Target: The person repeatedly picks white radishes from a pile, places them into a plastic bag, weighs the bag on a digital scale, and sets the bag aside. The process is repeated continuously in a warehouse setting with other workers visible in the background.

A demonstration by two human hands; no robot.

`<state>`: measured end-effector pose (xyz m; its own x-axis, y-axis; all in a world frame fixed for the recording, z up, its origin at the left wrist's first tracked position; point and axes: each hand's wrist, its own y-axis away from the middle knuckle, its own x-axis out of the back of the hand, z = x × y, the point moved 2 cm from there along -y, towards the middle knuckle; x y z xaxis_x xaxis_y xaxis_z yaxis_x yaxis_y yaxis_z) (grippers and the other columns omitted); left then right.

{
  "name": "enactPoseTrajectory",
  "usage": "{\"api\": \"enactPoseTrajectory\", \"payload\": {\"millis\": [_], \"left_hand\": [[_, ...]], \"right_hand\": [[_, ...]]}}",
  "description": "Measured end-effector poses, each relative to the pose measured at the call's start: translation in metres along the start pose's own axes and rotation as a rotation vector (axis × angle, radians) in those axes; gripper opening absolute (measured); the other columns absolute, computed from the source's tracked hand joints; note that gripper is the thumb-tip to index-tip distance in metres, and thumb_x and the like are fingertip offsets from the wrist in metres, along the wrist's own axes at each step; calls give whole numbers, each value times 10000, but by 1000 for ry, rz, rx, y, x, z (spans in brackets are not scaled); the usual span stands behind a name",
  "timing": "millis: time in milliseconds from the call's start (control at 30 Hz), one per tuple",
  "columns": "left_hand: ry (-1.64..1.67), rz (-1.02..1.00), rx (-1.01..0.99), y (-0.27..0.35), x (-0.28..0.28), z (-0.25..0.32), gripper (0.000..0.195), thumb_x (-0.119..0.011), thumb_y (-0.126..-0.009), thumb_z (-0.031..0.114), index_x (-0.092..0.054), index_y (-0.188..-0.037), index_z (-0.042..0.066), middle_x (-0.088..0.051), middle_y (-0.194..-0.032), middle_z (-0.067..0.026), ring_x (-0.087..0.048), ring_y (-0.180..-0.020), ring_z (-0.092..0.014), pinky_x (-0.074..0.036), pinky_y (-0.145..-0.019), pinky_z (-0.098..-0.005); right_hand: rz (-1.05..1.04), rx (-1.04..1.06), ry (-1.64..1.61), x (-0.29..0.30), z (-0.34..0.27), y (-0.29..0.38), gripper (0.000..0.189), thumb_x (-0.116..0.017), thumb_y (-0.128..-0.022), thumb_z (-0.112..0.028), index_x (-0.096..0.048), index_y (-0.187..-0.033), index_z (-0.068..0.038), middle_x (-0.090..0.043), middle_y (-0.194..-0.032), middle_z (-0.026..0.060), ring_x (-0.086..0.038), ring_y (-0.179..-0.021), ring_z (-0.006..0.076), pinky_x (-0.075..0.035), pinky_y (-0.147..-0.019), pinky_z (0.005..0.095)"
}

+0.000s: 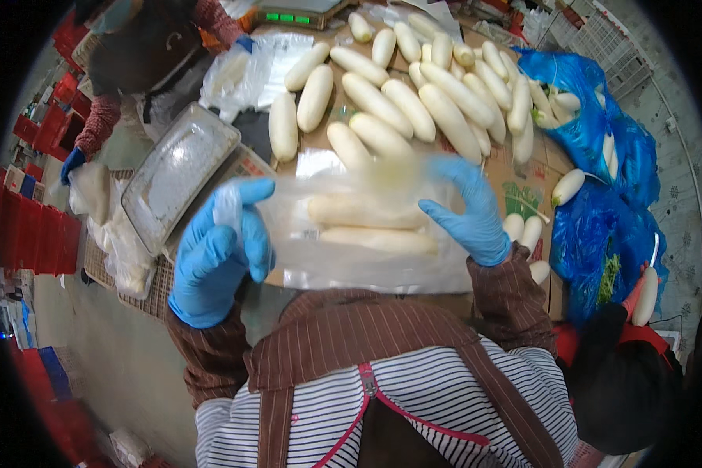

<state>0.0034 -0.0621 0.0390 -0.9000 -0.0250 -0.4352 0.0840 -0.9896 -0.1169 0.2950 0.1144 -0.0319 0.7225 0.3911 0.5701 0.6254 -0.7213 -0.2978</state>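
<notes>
A clear plastic bag (374,266) with white radishes (380,241) inside lies flat on the table in front of me. My left hand (219,248), in a blue glove, grips the gathered end of the bag, a twist of plastic showing between thumb and fingers. My right hand (471,207), also gloved in blue, is over the bag's right part with thumb and fingers apart. A blurred pale thing (395,172) is at the bag's upper edge. Beyond the bag, many loose white radishes (377,104) lie on cardboard.
A metal tray (181,175) lies tilted at left, near plastic baskets (102,263). A scale (298,14) stands at the back. Blue plastic bags (608,234) with radishes are at right. One co-worker (146,52) handles bags at upper left; another (626,374) holds a radish and a knife at lower right.
</notes>
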Motion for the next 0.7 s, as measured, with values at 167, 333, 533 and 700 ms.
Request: {"api": "enactPoseTrajectory", "payload": {"millis": [167, 333, 533, 700], "left_hand": [[-163, -52, 11, 3, 0, 23, 786, -608, -859, 431, -358, -1350, -130, -581, -864, -59, -580, -762, -141, -477, -846, -287], [-223, -196, -99, -18, 8, 54, 609, -489, -950, 397, -432, -1320, -83, -568, -888, -35, -559, -823, -136, -459, -870, -291], [-303, -346, -454, -46, 41, 166, 399, -447, -962, 323, -558, -1182, 9, -606, -1139, -138, -628, -953, -183, -498, -894, -341], [-332, 149, -512, -3, 80, 254, 345, -559, -917, 270, -551, -1110, -16, -623, -1023, -121, -613, -857, -169, -500, -756, -293]], "right_hand": [[52, -271, 604, 36, 43, 11, 481, -734, -735, -196, -611, -1174, -41, -643, -960, 169, -610, -902, 329, -477, -856, 403], [-23, -370, -161, 126, -12, -22, 249, -539, -907, -198, -638, -1017, 2, -606, -729, 17, -565, -653, 105, -460, -622, 248], [7, 125, -543, 87, -136, -158, 403, -482, -956, -178, -480, -1310, 15, -572, -1255, 154, -563, -1143, 220, -412, -1025, 342], [0, 375, -828, 26, -219, -248, 354, -568, -885, -114, -523, -1200, 41, -619, -1080, 189, -601, -1009, 261, -505, -882, 351]]}}
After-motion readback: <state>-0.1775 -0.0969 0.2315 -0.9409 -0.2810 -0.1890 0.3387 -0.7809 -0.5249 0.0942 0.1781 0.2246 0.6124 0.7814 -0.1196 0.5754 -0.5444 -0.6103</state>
